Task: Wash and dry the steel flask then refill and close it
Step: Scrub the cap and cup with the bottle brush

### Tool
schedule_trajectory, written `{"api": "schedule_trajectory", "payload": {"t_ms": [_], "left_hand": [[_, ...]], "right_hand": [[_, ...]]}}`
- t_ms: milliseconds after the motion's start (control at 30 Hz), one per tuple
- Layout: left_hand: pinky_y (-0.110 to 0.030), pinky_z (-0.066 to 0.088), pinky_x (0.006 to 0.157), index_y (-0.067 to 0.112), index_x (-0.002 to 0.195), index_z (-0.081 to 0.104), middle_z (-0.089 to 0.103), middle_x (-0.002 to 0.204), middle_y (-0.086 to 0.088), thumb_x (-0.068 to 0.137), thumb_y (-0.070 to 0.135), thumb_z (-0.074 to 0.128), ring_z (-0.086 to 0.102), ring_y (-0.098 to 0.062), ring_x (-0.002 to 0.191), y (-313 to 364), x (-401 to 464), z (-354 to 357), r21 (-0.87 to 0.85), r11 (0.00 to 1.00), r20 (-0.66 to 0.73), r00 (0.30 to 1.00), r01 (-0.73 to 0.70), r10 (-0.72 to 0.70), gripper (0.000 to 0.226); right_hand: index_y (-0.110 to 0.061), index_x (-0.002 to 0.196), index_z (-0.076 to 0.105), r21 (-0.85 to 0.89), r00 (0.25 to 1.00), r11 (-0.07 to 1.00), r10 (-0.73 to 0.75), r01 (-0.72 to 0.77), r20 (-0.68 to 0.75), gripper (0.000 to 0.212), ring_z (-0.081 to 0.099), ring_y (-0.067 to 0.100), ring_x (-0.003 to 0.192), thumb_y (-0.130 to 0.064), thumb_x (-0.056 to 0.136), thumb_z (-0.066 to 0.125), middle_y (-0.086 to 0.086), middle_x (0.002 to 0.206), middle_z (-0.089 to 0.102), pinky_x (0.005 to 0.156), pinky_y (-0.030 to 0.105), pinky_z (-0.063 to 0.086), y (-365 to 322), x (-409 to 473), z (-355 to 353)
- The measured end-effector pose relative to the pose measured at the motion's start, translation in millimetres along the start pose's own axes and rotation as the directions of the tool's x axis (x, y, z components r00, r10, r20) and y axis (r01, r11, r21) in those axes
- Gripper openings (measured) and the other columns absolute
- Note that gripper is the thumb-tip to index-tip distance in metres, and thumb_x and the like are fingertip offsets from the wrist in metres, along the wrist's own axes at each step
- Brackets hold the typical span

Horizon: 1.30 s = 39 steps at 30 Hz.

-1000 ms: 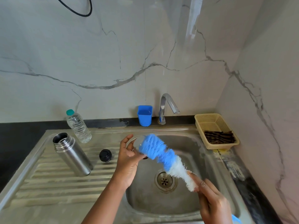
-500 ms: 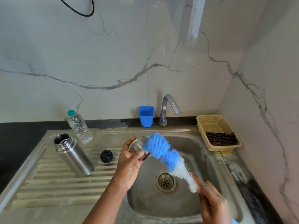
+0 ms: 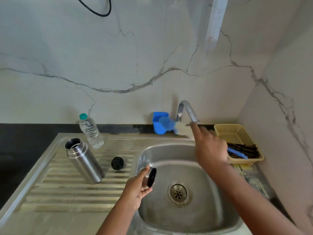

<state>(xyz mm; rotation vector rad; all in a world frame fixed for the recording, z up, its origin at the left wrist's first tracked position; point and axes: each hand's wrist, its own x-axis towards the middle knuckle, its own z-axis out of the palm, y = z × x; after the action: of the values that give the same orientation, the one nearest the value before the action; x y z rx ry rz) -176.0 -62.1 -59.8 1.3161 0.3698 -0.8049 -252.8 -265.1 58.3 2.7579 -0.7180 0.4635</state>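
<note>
The open steel flask (image 3: 83,161) stands on the ribbed drainboard (image 3: 67,189), left of the basin. Its black inner stopper (image 3: 117,163) lies just to its right. My left hand (image 3: 138,188) grips the flask's steel cup lid (image 3: 149,177) over the basin's left edge, its black rim facing right. My right hand (image 3: 209,146), blurred, holds the blue-and-white bottle brush (image 3: 171,125) by its handle, the bristle head reaching toward the blue holder cup (image 3: 158,122) by the tap (image 3: 187,111).
A clear water bottle (image 3: 90,132) with a teal cap stands behind the flask. A tan plastic basket (image 3: 237,133) with a dark cloth sits at the right of the sink basin (image 3: 194,214). Walls close in behind and on the right.
My right hand has swung the brush away from the cup lid, up and back toward the blue holder. My left hand has lowered the lid toward the basin's left edge.
</note>
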Motion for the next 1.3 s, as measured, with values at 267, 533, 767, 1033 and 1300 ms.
{"api": "schedule_trajectory", "payload": {"t_ms": [267, 533, 767, 1033, 1300], "left_hand": [[-0.050, 0.052, 0.097, 0.003, 0.079, 0.063, 0.072, 0.068, -0.011, 0.069, 0.040, 0.077, 0.071, -0.036, 0.096, 3.9, 2.6, -3.4, -0.032, 0.999, -0.006, 1.000, -0.027, 0.027, 0.041], [-0.048, 0.053, 0.094, 0.009, 0.071, 0.060, 0.071, 0.092, -0.022, 0.081, 0.036, 0.074, 0.074, -0.031, 0.086, 5.0, 13.6, -19.2, -0.020, 0.999, -0.046, 0.998, -0.036, 0.035, 0.032], [-0.045, 0.055, 0.089, 0.007, 0.071, 0.059, 0.074, 0.092, -0.022, 0.079, 0.036, 0.073, 0.074, -0.032, 0.086, 8.5, 20.4, -30.1, -0.050, 0.997, -0.058, 0.997, -0.059, 0.056, 0.033], [-0.045, 0.056, 0.089, 0.006, 0.088, 0.066, 0.075, 0.083, -0.017, 0.077, 0.036, 0.074, 0.074, -0.028, 0.082, 5.7, 18.9, -33.7, -0.057, 0.994, -0.040, 0.995, -0.095, 0.093, 0.033], [-0.038, 0.058, 0.086, -0.001, 0.094, 0.059, 0.054, 0.070, -0.006, 0.070, 0.027, 0.082, 0.063, -0.017, 0.073, 3.0, 14.3, -51.0, 0.034, 0.968, -0.075, 0.965, -0.249, 0.250, 0.043]], "right_hand": [[-0.018, 0.132, 0.040, -0.245, 0.970, 0.944, -0.188, 0.222, 0.156, 0.049, 0.056, 0.026, 0.105, -0.015, 0.089, 0.063, 0.003, 0.113, 0.061, 0.082, 0.034, 0.039, -36.2, 130.7, -13.3], [-0.016, 0.132, 0.049, -0.325, 0.864, 0.815, -0.374, 0.479, 0.336, 0.036, 0.046, 0.027, 0.123, -0.018, 0.097, 0.055, 0.006, 0.127, 0.057, 0.100, 0.036, 0.036, -55.7, 174.2, 27.3], [-0.011, 0.127, 0.055, -0.267, 0.838, 0.821, -0.390, 0.504, 0.382, 0.031, 0.048, 0.024, 0.121, -0.012, 0.096, 0.055, 0.006, 0.124, 0.059, 0.093, 0.031, 0.036, -66.4, 176.7, 51.0], [-0.007, 0.138, 0.044, -0.309, 0.814, 0.754, -0.527, 0.580, 0.243, 0.046, 0.042, 0.032, 0.130, -0.010, 0.094, 0.055, 0.015, 0.142, 0.045, 0.109, 0.042, 0.032, -61.2, 162.9, 63.8], [-0.018, 0.124, 0.064, 0.612, 0.786, 0.667, -0.608, 0.425, 0.117, 0.036, 0.052, 0.029, 0.113, -0.015, 0.088, 0.065, 0.009, 0.123, 0.059, 0.097, 0.043, 0.044, -118.3, 62.8, 54.4]]}}
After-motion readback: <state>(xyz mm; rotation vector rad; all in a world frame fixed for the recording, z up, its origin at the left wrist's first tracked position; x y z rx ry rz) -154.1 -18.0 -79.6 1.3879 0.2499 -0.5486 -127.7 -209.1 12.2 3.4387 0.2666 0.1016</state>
